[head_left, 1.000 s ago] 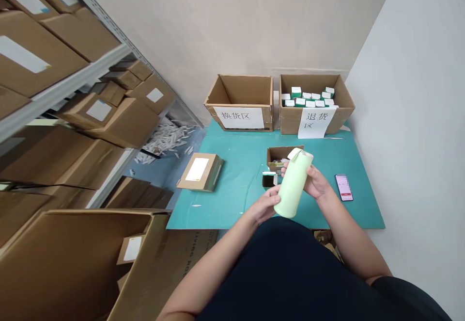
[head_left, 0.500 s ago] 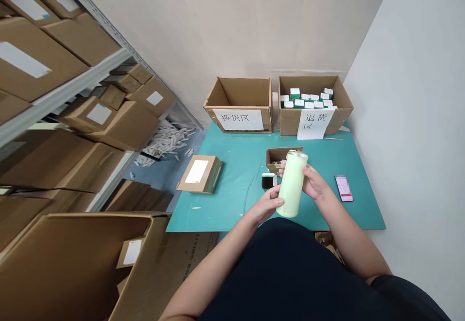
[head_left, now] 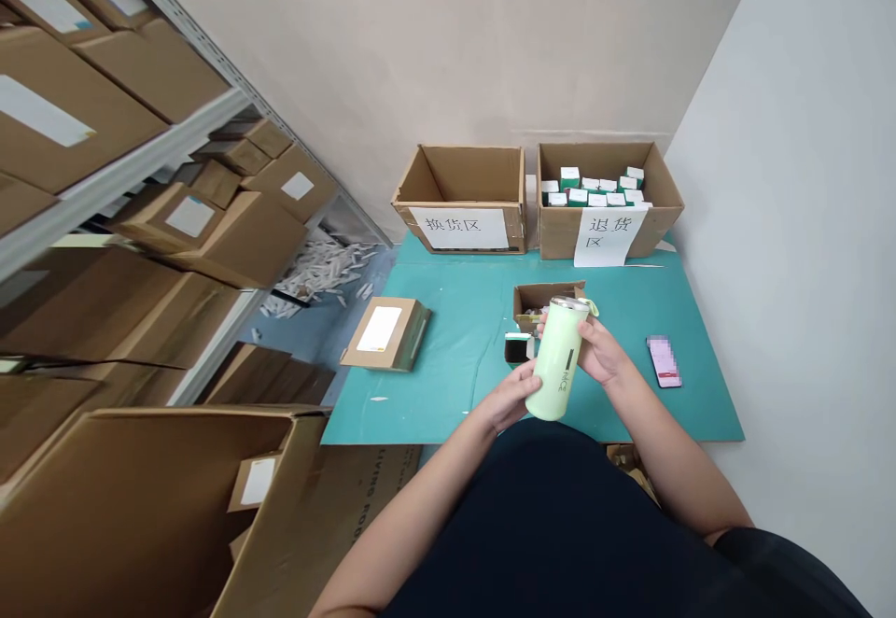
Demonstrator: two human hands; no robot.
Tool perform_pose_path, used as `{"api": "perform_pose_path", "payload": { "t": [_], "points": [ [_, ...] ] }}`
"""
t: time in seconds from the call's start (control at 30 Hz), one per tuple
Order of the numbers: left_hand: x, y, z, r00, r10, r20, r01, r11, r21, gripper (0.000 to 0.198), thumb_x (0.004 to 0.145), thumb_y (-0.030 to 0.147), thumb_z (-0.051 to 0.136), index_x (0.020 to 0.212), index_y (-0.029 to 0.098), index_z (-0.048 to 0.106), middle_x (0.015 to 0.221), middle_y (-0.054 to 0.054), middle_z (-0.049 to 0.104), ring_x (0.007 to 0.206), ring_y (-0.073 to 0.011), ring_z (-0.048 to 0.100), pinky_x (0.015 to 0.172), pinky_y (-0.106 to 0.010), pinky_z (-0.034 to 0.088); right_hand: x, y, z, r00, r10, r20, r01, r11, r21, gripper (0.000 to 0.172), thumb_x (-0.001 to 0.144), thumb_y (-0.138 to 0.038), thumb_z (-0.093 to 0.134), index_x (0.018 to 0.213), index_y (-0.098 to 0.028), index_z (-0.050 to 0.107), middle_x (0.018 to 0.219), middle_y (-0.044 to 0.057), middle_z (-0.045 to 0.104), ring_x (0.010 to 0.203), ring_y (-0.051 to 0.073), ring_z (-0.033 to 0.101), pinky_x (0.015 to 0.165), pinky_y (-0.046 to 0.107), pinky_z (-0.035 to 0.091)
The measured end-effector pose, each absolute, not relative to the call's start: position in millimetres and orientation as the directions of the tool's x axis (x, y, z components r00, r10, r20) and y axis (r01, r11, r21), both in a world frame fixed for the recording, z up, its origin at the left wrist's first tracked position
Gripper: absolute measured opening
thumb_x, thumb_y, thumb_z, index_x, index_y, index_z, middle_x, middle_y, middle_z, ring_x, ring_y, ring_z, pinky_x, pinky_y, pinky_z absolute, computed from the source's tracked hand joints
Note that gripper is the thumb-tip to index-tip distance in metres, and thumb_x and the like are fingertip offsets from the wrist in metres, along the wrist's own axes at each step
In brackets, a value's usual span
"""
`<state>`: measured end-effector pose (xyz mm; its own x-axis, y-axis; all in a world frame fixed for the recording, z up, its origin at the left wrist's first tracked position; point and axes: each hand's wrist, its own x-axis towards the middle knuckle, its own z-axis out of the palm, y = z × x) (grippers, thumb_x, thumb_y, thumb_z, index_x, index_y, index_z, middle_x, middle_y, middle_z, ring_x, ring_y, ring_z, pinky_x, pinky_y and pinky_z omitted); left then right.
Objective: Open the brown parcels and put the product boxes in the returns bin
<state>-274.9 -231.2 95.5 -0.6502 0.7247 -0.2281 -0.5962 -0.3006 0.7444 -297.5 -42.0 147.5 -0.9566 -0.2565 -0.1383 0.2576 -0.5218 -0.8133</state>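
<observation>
A pale green tumbler [head_left: 558, 357] with a silver lid rim, a strap loop and dark lettering is held tilted over the near side of the table. My left hand [head_left: 514, 396] grips its lower left side. Round its upper right side are the fingers of my right hand [head_left: 596, 347]. Just beyond the tumbler sits a small open cardboard box [head_left: 528, 304], its contents partly hidden. Next to that box lies a small open carton [head_left: 518, 349] with a dark inside and a white flap.
On the green table [head_left: 455, 319] are a phone [head_left: 664, 361] at right and a labelled brown box [head_left: 384, 333] at left. At the back stand two signed cartons, one bare inside [head_left: 466, 179], one with several small boxes [head_left: 595, 231]. Loaded shelves [head_left: 210, 123] line the left.
The tumbler has been turned in my hands, so its lettering now faces me and the strap loop shows on the right. Both hands keep hold of it.
</observation>
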Motion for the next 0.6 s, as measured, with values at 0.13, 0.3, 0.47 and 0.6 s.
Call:
{"api": "perform_pose_path", "payload": {
  "t": [0.13, 0.3, 0.47, 0.6],
  "points": [
    [-280, -232, 95, -0.741, 0.631, -0.23, -0.519, -0.321, 0.792, 0.075, 0.075, 0.076, 0.068, 0.12, 0.016, 0.071, 0.121, -0.015, 0.072, 0.114, -0.0332, 0.065, 0.1, -0.044, 0.048, -302, -43, 141, -0.963, -0.227, -0.142, 0.244, -0.529, -0.813, 0.063, 0.066, -0.061, 0.084, 0.115, -0.026, 0.067, 0.116, 0.01, 0.075, 0.112, 0.033, 0.068, 0.098, 0.052, 0.054],
    [-285, -237, 93, -0.809, 0.558, -0.185, -0.374, -0.247, 0.894, 0.073, 0.074, 0.071, 0.073, 0.123, 0.017, 0.069, 0.126, -0.014, 0.069, 0.119, -0.0335, 0.061, 0.1, -0.042, 0.047, -304, -42, 138, -0.968, -0.203, -0.151, 0.24, -0.548, -0.801, 0.058, 0.068, -0.056, 0.085, 0.114, -0.026, 0.067, 0.115, 0.009, 0.075, 0.114, 0.033, 0.067, 0.096, 0.051, 0.056],
    [-286, -236, 85, -0.844, 0.524, -0.116, -0.226, -0.151, 0.962, 0.077, 0.066, 0.058, 0.086, 0.129, 0.021, 0.061, 0.127, -0.012, 0.067, 0.115, -0.0309, 0.061, 0.097, -0.04, 0.048, -303, -48, 142, -0.964, -0.213, -0.161, 0.251, -0.519, -0.817, 0.062, 0.064, -0.055, 0.088, 0.114, -0.026, 0.066, 0.112, 0.009, 0.075, 0.113, 0.032, 0.067, 0.095, 0.05, 0.056],
    [-285, -237, 81, -0.854, 0.502, -0.139, -0.173, -0.023, 0.985, 0.078, 0.065, 0.053, 0.087, 0.129, 0.021, 0.058, 0.124, -0.011, 0.067, 0.114, -0.0303, 0.061, 0.1, -0.043, 0.047, -302, -54, 139, -0.961, -0.225, -0.162, 0.255, -0.489, -0.834, 0.065, 0.06, -0.054, 0.091, 0.112, -0.026, 0.065, 0.11, 0.008, 0.075, 0.113, 0.031, 0.066, 0.097, 0.048, 0.054]
  ]
}}
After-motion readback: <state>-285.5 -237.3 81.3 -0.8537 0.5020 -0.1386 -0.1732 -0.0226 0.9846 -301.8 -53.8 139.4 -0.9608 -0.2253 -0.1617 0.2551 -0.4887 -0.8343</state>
